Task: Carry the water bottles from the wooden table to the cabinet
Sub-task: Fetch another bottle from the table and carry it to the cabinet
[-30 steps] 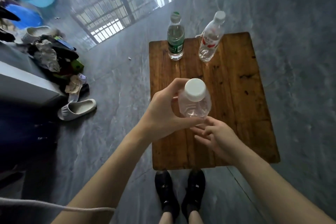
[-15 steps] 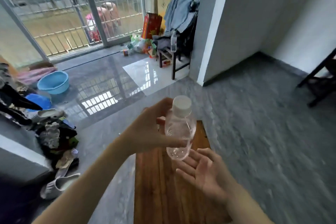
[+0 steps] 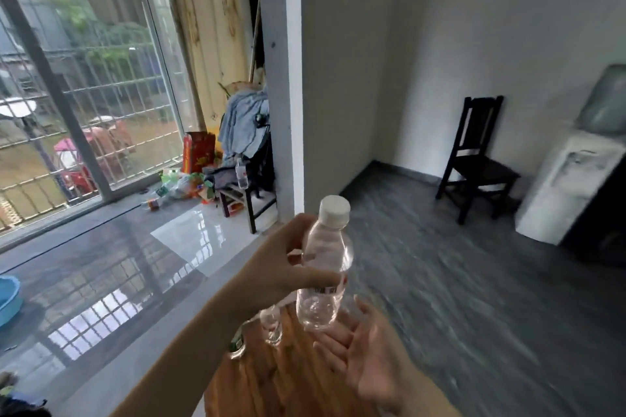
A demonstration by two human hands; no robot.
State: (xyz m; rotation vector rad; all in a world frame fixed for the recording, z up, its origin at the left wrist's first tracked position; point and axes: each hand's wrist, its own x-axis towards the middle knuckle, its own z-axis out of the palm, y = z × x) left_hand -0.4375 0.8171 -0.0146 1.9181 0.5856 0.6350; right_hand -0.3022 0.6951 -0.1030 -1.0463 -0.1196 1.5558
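held bottle: we see the clear bottle (image 3: 321,267) with a white cap (image 3: 335,210) lifted above the far end of the wooden table (image 3: 271,382), off its surface.
left hand: the left hand (image 3: 281,267) grips the bottle at mid-body, thumb across the near face just above the label band, fingers curled behind it.
right hand: the right hand (image 3: 362,349) lies palm-up just under the bottle's base, fingers straight and lightly spread; we cannot tell whether the fingertips touch the base.
key relation: bottle lies directly above the right palm and to the right of the left palm; the left hand alone carries it.
long axis: near upright, cap tilted slightly up and to the right.
remaining bottles: two more bottles (image 3: 271,322) stand on the table behind the left wrist, mostly hidden; one shows a green label (image 3: 236,345).
cabinet: not identifiable in view; our judgement is that the carry has barely begun.
writing: a barcode strip and a red mark on the held bottle's label; no brand legible.
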